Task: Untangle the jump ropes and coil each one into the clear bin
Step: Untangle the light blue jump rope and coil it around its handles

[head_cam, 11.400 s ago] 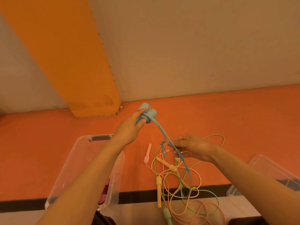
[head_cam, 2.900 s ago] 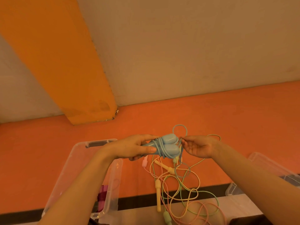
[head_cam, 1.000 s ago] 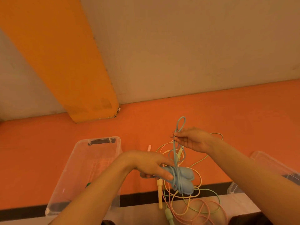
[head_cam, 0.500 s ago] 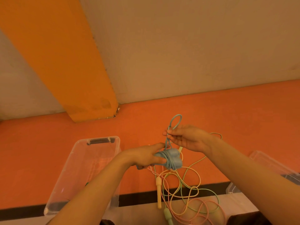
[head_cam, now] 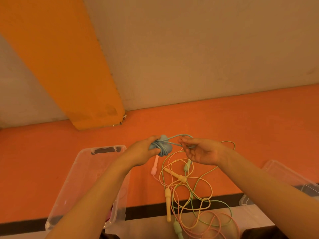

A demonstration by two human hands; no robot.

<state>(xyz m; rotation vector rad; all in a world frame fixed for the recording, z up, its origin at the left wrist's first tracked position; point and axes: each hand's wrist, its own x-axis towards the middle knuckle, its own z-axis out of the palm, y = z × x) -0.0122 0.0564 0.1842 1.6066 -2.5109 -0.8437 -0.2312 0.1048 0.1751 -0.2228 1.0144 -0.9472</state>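
Note:
My left hand (head_cam: pixel 141 153) grips the blue jump rope (head_cam: pixel 163 146), its cord wound round the two blue handles into a bundle held above the floor. My right hand (head_cam: pixel 201 151) pinches the last blue loop, which runs from the bundle to its fingers. Below them on the orange floor lies a tangle of yellow (head_cam: pixel 168 203), green (head_cam: pixel 188 167) and pink (head_cam: pixel 154 167) jump ropes. The clear bin (head_cam: pixel 82 169) stands at the lower left, under my left forearm, with something pink at its near end.
A second clear container (head_cam: pixel 284 176) sits at the lower right edge. An orange pillar (head_cam: pixel 69 75) and a pale wall rise behind the orange floor. A black stripe and a pale band cross the floor near me, under the tangle's near end.
The blue bundle has risen in my left hand and turned. My right hand has dropped and moved right, pulling the end loop sideways instead of upward.

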